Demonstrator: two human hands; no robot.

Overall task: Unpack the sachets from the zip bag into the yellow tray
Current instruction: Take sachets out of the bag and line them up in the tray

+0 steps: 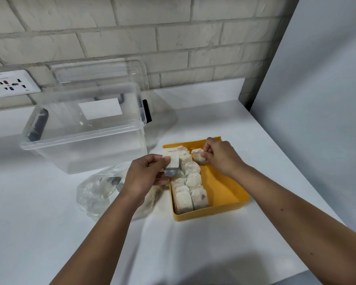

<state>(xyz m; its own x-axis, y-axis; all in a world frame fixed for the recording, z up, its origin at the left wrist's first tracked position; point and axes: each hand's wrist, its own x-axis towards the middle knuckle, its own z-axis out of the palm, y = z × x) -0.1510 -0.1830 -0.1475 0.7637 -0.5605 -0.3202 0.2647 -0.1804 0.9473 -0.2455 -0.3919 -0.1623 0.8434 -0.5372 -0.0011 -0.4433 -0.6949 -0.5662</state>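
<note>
White countertop [193,243], brick wall behind, and the rectangular yellow plastic tray [224,192] has whitish paper sachets [190,188] in rows along its left side. Right hand [220,155] pinches a small crumpled sachet [198,156] over the tray's far end. Left hand [148,173] grips a grey-tagged sachet [172,163] at the tray's left rim. The crumpled clear zip bag [97,194] lies just left of the tray, more sachets showing inside.
</note>
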